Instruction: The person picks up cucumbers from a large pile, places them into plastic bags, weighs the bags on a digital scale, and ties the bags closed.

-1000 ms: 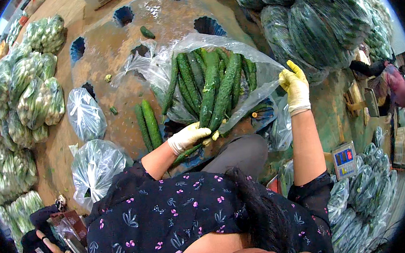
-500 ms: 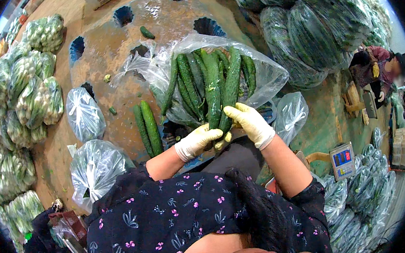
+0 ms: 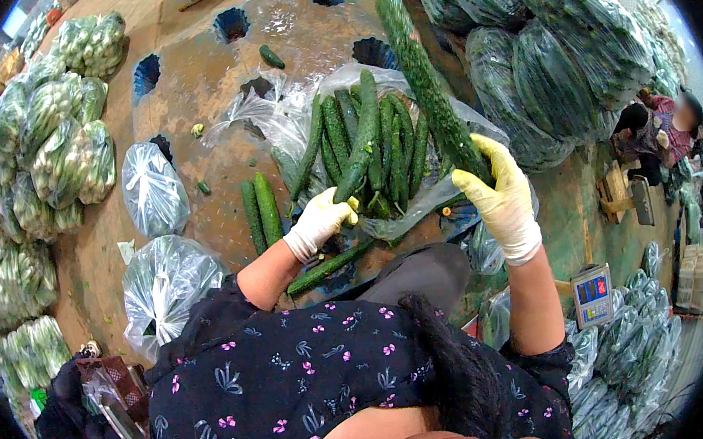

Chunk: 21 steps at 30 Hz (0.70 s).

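Observation:
Both hands wear pale yellow gloves with white cuffs. My left hand [image 3: 318, 224] is closed round the near end of a dark green cucumber [image 3: 361, 139], which slants over others. To its right my right hand [image 3: 502, 200] grips a long cucumber [image 3: 430, 83] by its lower end, raised upright and apart from the pile. Several cucumbers [image 3: 401, 161] lie side by side in a clear plastic bag [image 3: 422, 215] whose mouth opens toward me. Just in front of the bag rests a single cucumber [image 3: 331, 270]. Left of it are two more cucumbers [image 3: 268, 210].
Beneath everything is a worn brown surface [image 3: 206, 90] with scalloped blue-rimmed holes. Tied bags [image 3: 152, 191] sit at left. Bagged vegetables [image 3: 71, 165] are heaped far left, bagged cucumbers [image 3: 552, 76] far right. A digital scale [image 3: 592, 296] stands at right, and a person [image 3: 661, 130] sits beyond.
My hands have moved apart, each with a cucumber. The right one has lifted its cucumber up and to the right. A cucumber now shows in front of the bag.

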Motion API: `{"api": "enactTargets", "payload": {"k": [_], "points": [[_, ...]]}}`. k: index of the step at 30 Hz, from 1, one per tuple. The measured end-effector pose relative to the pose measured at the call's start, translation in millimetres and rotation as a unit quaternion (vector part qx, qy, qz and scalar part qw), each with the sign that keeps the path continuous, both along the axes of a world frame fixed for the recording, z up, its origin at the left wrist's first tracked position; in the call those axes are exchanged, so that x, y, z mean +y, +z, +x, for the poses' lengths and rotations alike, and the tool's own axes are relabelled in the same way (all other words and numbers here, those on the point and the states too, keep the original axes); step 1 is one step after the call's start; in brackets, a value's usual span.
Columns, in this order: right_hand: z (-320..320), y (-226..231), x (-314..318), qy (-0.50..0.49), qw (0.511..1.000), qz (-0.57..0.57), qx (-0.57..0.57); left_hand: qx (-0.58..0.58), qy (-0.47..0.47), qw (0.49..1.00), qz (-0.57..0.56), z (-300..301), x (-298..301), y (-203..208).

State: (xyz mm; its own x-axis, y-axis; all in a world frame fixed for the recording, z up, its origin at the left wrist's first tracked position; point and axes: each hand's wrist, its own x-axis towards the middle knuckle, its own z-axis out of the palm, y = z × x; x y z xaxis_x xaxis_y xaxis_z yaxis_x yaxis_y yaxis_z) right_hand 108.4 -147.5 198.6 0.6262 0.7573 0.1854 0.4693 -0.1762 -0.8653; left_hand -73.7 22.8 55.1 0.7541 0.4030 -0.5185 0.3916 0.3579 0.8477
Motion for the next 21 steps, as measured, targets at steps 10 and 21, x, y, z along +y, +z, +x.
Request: {"api": "enactTargets", "payload": {"k": [10, 21], "points": [[23.6, -32.7, 23.5, -0.028, 0.901, -0.129, -0.413, -0.025, 0.024, 0.999, 0.029, 19.0, 14.9, -38.4], [20.0, -49.6, 7.8, -0.002, 0.941, -0.121, -0.317, -0.134, 0.062, 0.985, -0.086, 27.7, 9.3, 11.1]]}}
